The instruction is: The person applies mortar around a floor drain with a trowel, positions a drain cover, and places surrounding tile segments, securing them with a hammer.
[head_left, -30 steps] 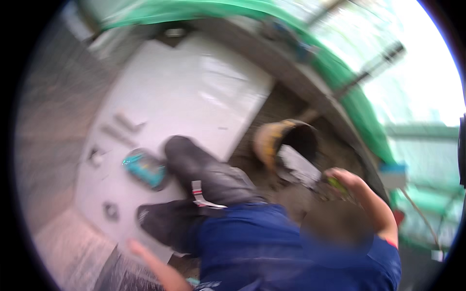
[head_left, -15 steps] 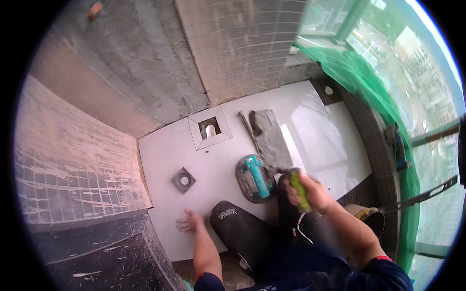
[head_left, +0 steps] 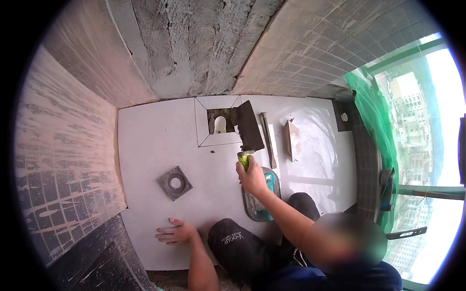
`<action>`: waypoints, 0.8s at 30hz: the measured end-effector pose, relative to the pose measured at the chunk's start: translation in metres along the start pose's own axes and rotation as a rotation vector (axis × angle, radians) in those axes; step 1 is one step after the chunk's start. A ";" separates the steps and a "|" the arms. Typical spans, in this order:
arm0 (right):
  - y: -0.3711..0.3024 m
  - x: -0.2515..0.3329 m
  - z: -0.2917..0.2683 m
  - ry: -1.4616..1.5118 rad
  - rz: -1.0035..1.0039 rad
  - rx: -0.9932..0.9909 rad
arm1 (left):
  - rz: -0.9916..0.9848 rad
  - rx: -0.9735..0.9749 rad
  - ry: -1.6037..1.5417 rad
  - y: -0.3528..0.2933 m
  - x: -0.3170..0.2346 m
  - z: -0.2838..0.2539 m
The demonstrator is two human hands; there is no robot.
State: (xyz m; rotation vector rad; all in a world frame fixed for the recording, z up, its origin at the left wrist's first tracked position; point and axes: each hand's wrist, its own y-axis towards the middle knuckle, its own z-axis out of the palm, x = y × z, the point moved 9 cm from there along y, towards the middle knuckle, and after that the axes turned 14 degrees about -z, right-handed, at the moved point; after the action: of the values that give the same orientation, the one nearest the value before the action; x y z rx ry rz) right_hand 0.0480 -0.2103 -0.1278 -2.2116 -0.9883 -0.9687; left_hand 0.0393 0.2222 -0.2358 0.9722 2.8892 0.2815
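My right hand [head_left: 251, 175] is wrapped round the green handle [head_left: 244, 160] of a plastering trowel. The dark, flat blade [head_left: 250, 127] is held tilted at the right side of the square drain opening [head_left: 213, 116], partly covering its right edge. A white pipe end [head_left: 220, 123] shows inside the opening. My left hand [head_left: 175, 232] lies flat on the white floor tile [head_left: 145, 160] with its fingers spread. Above it sits a grey square drain piece [head_left: 174, 183] with a round hole, apart from the hand. My right forearm partly hides a teal-handled suction lifter [head_left: 262, 213].
A long-handled tool [head_left: 268, 140] lies right of the blade, with a beige wedge-shaped piece [head_left: 292, 140] beyond it. Tiled walls [head_left: 68, 169] and a rough cement wall [head_left: 194, 43] enclose the floor. Green netting [head_left: 374, 116] hangs by the window at right.
My right hand has moved left and forward, bringing the mortar-smeared trowel from above the suction lifter to the drain opening. My left hand stays flat on the tile. The view has shifted.
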 end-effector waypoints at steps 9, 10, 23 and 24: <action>0.003 -0.004 0.027 -0.035 0.040 0.061 | 0.014 0.038 -0.019 0.002 -0.004 -0.010; 0.005 -0.006 0.027 -0.041 0.039 0.058 | 0.015 0.041 -0.021 0.001 -0.006 -0.010; 0.005 0.019 0.005 0.065 0.195 0.118 | 0.033 0.018 -0.022 -0.001 -0.009 -0.016; 0.005 0.020 0.003 0.028 0.187 0.136 | 0.031 0.018 -0.032 0.000 -0.008 -0.017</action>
State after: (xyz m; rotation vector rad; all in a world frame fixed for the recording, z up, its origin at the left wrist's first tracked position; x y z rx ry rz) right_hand 0.0628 -0.2032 -0.1145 -2.1279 -0.7942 -0.8214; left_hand 0.0435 0.2147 -0.2191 1.0161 2.8543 0.2406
